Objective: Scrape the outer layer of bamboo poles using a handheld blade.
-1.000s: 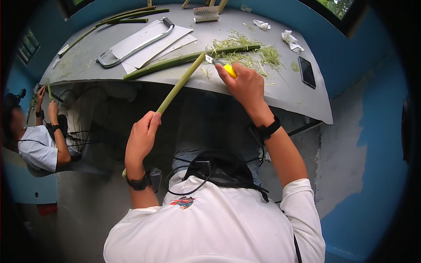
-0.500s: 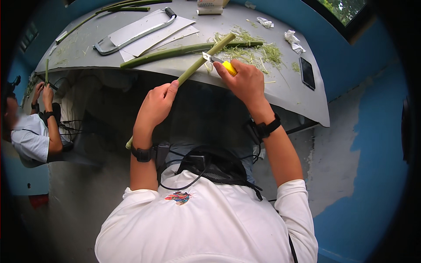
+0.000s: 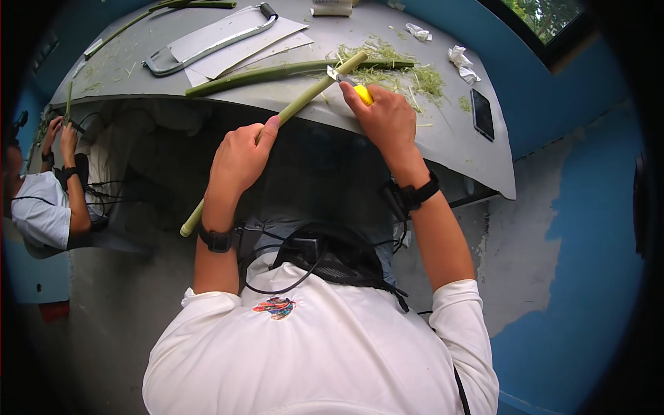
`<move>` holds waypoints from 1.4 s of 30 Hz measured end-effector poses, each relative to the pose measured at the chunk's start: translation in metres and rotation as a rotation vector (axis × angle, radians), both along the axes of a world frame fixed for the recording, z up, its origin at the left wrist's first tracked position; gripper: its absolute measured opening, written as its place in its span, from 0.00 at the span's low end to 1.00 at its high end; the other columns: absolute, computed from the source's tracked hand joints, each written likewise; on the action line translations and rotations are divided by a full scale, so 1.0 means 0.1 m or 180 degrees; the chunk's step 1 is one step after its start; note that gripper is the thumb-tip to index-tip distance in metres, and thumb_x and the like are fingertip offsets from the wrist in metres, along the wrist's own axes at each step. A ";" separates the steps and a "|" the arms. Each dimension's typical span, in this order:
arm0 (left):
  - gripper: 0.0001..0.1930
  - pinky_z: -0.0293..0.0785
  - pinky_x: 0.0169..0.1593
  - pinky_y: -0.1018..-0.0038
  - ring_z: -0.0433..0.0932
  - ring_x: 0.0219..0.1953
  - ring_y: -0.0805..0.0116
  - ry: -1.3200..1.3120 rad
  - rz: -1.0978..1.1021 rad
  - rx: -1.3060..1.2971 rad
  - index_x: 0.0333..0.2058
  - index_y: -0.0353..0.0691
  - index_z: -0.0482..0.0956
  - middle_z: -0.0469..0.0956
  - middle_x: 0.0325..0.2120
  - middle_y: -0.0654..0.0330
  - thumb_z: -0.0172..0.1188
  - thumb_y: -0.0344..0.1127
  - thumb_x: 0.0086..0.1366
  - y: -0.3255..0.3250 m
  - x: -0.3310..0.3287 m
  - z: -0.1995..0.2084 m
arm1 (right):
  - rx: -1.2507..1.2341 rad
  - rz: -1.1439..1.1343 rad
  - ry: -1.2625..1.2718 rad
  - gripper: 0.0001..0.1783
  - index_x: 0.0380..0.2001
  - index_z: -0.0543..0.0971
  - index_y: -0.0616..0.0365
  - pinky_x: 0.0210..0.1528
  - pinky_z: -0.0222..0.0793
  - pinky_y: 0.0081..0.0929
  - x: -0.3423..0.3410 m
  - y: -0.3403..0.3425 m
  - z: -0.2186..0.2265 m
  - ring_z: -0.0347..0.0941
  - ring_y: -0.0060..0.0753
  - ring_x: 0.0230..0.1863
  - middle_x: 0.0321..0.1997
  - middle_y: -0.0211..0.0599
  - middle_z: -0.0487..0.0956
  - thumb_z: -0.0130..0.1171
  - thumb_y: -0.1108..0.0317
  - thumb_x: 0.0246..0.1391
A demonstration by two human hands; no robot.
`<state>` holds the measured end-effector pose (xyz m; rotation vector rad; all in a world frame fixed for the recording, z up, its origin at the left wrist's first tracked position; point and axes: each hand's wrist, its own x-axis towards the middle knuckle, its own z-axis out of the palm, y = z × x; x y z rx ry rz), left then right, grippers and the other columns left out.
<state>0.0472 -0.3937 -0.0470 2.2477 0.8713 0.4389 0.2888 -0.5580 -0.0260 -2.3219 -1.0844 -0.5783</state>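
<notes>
A pale green bamboo stick (image 3: 304, 99) slants from beside my left forearm up over the table edge. My left hand (image 3: 242, 155) is wrapped round its middle, the thumb lying along the top. In my right hand (image 3: 384, 119) is a yellow utility knife (image 3: 362, 95), its blade against the stick near the far end. Behind the stick, a thicker dark green bamboo pole (image 3: 238, 84) lies across the table. Green shavings (image 3: 423, 81) are strewn around the far end of both.
On the grey table (image 3: 456, 155) lie a hacksaw (image 3: 207, 55) over paper sheets (image 3: 290, 45), a phone (image 3: 483, 115), crumpled tissues (image 3: 462, 63) and a roll (image 3: 332, 7). More thin stalks (image 3: 131, 26) rest at the far left. A seated co-worker (image 3: 52, 200) holds a stalk at the left.
The knife blade has shifted slightly toward the stick's far end. My left hand and the stick have moved a little left, and more of the stick's lower end shows. The whole view has shifted slightly.
</notes>
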 end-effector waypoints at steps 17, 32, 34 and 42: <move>0.37 0.73 0.36 0.46 0.79 0.31 0.29 -0.0171 0.0164 0.0332 0.30 0.36 0.78 0.76 0.22 0.41 0.52 0.68 0.85 -0.07 0.04 -0.02 | -0.0018 0.0396 0.0072 0.44 0.20 0.79 0.59 0.29 0.72 0.54 -0.06 -0.01 0.06 0.79 0.64 0.24 0.18 0.52 0.77 0.64 0.26 0.70; 0.40 0.71 0.36 0.47 0.72 0.29 0.32 -0.0135 0.0185 0.0171 0.28 0.34 0.76 0.72 0.22 0.41 0.50 0.70 0.85 -0.04 -0.03 -0.05 | -0.0301 0.0019 0.0287 0.45 0.23 0.86 0.56 0.33 0.79 0.56 -0.05 0.06 0.06 0.86 0.64 0.30 0.23 0.54 0.84 0.61 0.20 0.66; 0.40 0.70 0.35 0.48 0.71 0.28 0.33 -0.0116 0.0206 0.0124 0.29 0.33 0.75 0.71 0.22 0.41 0.50 0.70 0.85 -0.05 -0.08 -0.08 | -0.0307 -0.0027 0.0310 0.45 0.23 0.86 0.56 0.33 0.80 0.56 -0.05 0.05 0.05 0.86 0.65 0.30 0.23 0.54 0.84 0.61 0.20 0.66; 0.40 0.66 0.32 0.53 0.62 0.25 0.46 -0.0156 0.0096 -0.0321 0.29 0.31 0.73 0.65 0.21 0.47 0.51 0.69 0.85 0.02 -0.41 -0.11 | -0.0240 -0.0031 0.0140 0.45 0.22 0.85 0.56 0.32 0.80 0.54 -0.04 0.07 0.02 0.86 0.64 0.29 0.22 0.54 0.84 0.59 0.21 0.68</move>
